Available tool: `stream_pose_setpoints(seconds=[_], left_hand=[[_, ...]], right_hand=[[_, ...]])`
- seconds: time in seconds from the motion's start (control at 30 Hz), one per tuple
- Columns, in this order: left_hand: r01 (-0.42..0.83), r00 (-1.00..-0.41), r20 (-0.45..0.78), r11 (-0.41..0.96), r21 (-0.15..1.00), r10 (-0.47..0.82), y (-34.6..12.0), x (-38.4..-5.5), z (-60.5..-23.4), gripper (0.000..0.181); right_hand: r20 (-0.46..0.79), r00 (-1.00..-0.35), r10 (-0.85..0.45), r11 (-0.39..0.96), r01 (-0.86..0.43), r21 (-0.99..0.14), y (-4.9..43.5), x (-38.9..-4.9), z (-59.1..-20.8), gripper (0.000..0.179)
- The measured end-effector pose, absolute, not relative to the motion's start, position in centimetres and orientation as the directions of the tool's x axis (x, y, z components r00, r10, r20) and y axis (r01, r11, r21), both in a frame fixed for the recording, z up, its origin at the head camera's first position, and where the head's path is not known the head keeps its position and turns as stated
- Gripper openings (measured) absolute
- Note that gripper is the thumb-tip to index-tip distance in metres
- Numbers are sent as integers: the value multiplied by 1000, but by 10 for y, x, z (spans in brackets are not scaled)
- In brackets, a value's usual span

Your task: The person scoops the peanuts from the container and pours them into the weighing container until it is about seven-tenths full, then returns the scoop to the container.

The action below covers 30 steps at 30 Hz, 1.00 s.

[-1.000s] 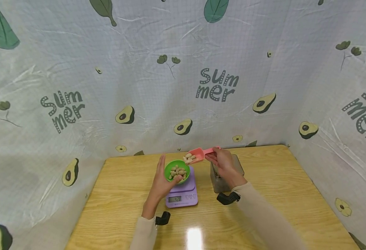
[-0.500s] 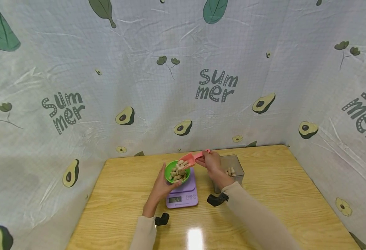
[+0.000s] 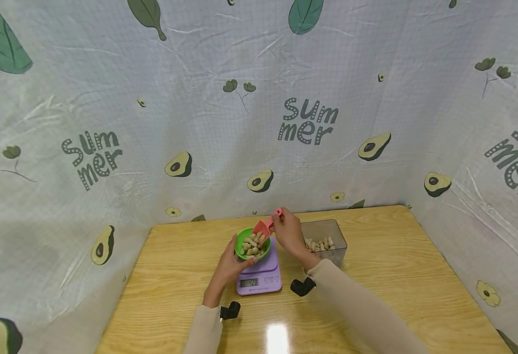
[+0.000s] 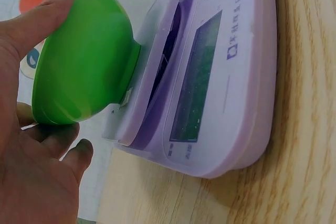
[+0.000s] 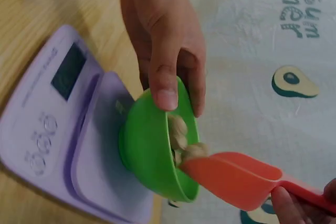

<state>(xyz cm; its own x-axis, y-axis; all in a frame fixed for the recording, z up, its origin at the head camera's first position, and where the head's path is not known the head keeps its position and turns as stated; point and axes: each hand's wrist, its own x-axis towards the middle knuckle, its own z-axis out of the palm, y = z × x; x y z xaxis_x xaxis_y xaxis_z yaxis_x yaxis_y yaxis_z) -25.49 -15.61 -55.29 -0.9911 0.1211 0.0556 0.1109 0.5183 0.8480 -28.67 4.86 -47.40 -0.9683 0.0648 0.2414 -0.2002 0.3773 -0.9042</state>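
Observation:
A green bowl sits on a purple kitchen scale and contains unshelled peanuts. My left hand steadies the bowl from its left side, with the thumb at the rim and fingers round the wall. In my right hand, a pink scoop is held by its handle, tipped steeply down. The scoop's mouth reaches over the bowl's rim, right at the peanuts. The scale's display appears to read 428.
Just right of the scale stands a translucent grey bin with more peanuts in it, partly covered by the right forearm. Everything rests on a wooden table. A white patterned sheet hangs behind and along both sides.
My right hand has moved left from above the bin and tilted the scoop; its peanuts have slid into the bowl, which looks fuller. The left hand's thumb and fingers have closed in on the bowl.

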Motion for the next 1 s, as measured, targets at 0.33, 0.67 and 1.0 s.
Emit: stream_pose_setpoints(seconds=[0.33,0.67,1.0], left_hand=[[114,-991,60,528,842,118,-158,-254,-553,114],[202,-979,188,538,818,82,-152,-243,-532,117],[350,-936,298,443,825,185,-111,-227,-485,110]], right_hand=[[382,-914,137,196,-353,-915,66,-282,-459,20],[-100,-979,175,-394,23,-919,138,-273,-448,21],[-55,-970,235,-324,-25,-946,195,-257,-443,22]])
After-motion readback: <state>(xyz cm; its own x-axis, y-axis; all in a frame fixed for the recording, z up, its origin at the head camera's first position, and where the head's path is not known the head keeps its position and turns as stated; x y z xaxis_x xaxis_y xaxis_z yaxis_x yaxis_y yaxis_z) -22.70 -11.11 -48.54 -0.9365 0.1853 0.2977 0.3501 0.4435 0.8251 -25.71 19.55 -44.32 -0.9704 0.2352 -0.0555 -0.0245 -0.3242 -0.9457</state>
